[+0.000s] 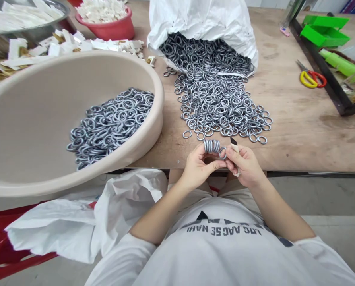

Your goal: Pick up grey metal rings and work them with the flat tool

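- Left hand (198, 166) is curling its fingers and holding a short row of rings (211, 145), its thumb reaching across toward the right hand; whether the row is sitting around a finger or only resting against it, I cannot tell.
- Right hand (245, 163) is closing thumb and fingers on a small dark-tipped blade (234, 145), the dark end pointing up.
- Between the two hands, a single ring (223, 153) is sitting near the right fingertips, at the end of the row.
- Just beyond the hands, a heap of loose rings (216, 103) is spreading over the table (287, 147), spilling from the mouth of a white sack (201, 18).
- On the left, a beige tub (152, 137) is tilting toward the person and holding more rings (114, 123); its wall is standing between them and the left hand.
- Behind the tub, white pieces (58, 48) are lying scattered, with a red bowl (114, 31) and a metal basin (66, 11) standing nearby.
- On the right, scissors (313, 78) are lying near a dark frame (323, 67), which is running between them and the green trays (324, 36).
- Below the tub, a crumpled white sheet (105, 216) is draping over something red (1, 248).
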`<state>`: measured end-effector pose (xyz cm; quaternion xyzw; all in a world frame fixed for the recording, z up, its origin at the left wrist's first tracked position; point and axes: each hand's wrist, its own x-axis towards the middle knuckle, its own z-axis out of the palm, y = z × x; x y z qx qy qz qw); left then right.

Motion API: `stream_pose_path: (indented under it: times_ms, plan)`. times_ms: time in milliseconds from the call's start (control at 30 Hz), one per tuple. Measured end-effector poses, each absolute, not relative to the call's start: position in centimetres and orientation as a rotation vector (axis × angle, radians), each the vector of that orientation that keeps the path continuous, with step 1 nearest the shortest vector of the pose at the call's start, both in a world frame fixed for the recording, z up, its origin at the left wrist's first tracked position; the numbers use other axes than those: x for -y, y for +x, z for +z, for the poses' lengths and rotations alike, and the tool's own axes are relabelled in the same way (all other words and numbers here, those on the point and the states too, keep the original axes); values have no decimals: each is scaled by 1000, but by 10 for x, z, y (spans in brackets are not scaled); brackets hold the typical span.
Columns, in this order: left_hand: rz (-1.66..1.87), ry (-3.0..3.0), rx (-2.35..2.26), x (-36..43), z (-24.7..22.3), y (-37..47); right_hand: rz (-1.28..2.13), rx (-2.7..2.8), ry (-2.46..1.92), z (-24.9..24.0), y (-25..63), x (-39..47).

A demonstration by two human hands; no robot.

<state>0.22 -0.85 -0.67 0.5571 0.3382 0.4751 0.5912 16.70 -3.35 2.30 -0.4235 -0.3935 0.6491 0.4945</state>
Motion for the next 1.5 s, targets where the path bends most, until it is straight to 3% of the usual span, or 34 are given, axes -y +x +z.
stream_pose_path:
  times_ms: [1500]
  plan:
    - [1194, 1374, -926, 12, 1, 3, 1461, 898, -1003, 23, 156, 32]
